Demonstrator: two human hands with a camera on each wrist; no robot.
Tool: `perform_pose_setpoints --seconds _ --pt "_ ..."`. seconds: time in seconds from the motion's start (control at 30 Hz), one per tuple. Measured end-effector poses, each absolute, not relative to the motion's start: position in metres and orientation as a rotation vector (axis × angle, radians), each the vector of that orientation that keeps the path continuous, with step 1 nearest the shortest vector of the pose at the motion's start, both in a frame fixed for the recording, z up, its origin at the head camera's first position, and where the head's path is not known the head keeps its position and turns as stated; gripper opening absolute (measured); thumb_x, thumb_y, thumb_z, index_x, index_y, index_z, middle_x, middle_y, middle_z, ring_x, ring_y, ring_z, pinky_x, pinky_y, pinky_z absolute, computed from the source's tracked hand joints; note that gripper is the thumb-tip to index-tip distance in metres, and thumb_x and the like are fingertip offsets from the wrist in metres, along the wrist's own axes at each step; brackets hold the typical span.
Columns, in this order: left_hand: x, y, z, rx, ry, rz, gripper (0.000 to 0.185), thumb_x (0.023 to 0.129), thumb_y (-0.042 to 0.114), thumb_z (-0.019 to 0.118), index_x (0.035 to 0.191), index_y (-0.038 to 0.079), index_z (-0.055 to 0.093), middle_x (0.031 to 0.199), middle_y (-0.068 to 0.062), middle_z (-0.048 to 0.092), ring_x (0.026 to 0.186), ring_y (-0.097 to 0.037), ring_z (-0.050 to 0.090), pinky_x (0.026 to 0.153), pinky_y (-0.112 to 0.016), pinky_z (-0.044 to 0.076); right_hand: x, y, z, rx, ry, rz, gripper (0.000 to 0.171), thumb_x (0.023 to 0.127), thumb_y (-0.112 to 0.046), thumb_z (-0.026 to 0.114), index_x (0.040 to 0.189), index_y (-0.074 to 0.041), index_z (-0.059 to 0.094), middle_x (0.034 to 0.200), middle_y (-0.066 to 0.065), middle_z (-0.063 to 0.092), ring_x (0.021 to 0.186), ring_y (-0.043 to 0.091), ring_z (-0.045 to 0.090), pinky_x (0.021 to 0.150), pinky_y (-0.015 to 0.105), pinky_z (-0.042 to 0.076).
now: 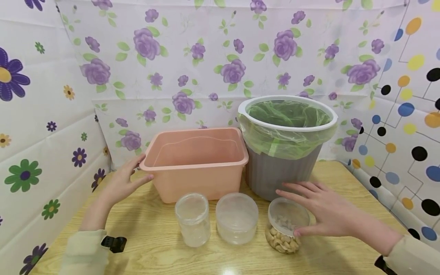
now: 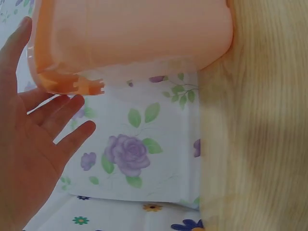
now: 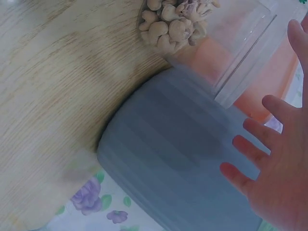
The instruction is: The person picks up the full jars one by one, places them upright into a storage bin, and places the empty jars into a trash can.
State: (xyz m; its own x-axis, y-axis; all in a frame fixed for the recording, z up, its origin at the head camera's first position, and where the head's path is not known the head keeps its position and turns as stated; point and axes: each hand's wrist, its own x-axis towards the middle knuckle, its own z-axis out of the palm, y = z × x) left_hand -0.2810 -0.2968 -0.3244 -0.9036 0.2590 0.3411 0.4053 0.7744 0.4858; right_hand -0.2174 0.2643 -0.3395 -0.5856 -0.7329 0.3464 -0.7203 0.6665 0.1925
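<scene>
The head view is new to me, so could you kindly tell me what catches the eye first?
The grey bin lined with a green bag stands out at the back right, beside the pink tub. In front stand three clear jars; the right one, the cashew jar, sits under the open right hand. The left hand is spread by the tub's left end.

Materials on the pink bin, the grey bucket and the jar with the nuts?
Pink bin: looks like moulded plastic, matte, with a rolled rim and faintly translucent walls.
Grey bucket: probably plastic, ribbed matte sides, white rim ring over a thin green film liner.
Nut jar: clear, likely plastic; the cashews show through it. Glass can't be ruled out.
</scene>
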Motion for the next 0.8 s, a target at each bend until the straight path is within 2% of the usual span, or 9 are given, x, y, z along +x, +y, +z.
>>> perform_pose_setpoints --seconds 0.17,0.4,0.63,0.7,0.8 --pt "-0.285 -0.29 -0.333 -0.455 -2.64 -0.973 0.078 0.097 0.037 0.063 0.156 0.003 0.024 0.155 -0.029 0.033 0.137 -0.049 0.039 0.108 -0.064 0.04 -0.218 0.265 -0.343 1.123 -2.509 -0.035 0.093 0.074 -0.079 0.062 0.151 -0.032 0.04 0.15 0.0 0.05 0.134 0.028 0.048 0.101 0.056 0.041" --pt "-0.281 -0.283 -0.331 -0.29 -2.615 -1.197 0.074 0.101 0.044 0.052 0.157 0.007 0.022 0.155 -0.029 0.034 0.129 -0.044 0.053 0.102 -0.059 0.046 -0.217 0.265 -0.346 1.108 -2.623 0.032 0.082 0.08 -0.076 0.06 0.149 -0.036 0.043 0.144 -0.001 0.055 0.129 0.026 0.054 0.097 0.053 0.051" --pt "-0.282 -0.283 -0.331 -0.25 -2.624 -1.268 0.077 0.1 0.046 0.054 0.159 0.01 0.019 0.157 -0.026 0.032 0.133 -0.039 0.051 0.104 -0.053 0.047 -0.216 0.266 -0.348 1.12 -2.673 0.063 0.079 0.083 -0.074 0.058 0.149 -0.037 0.04 0.139 -0.004 0.056 0.122 0.021 0.06 0.093 0.046 0.054" --pt "-0.282 -0.284 -0.332 -0.248 -2.616 -1.271 0.077 0.099 0.045 0.054 0.159 0.011 0.02 0.156 -0.025 0.034 0.13 -0.035 0.053 0.102 -0.044 0.05 -0.217 0.265 -0.348 1.136 -2.672 0.076 0.079 0.083 -0.073 0.059 0.149 -0.035 0.041 0.139 -0.004 0.057 0.12 0.02 0.061 0.091 0.045 0.055" --pt "-0.284 -0.286 -0.333 -0.261 -2.592 -1.297 0.076 0.099 0.042 0.056 0.159 0.011 0.021 0.154 -0.024 0.036 0.119 -0.011 0.059 0.094 -0.024 0.054 -0.218 0.265 -0.347 1.152 -2.689 0.109 0.078 0.083 -0.071 0.06 0.149 -0.032 0.042 0.139 -0.003 0.056 0.119 0.019 0.062 0.091 0.045 0.056"
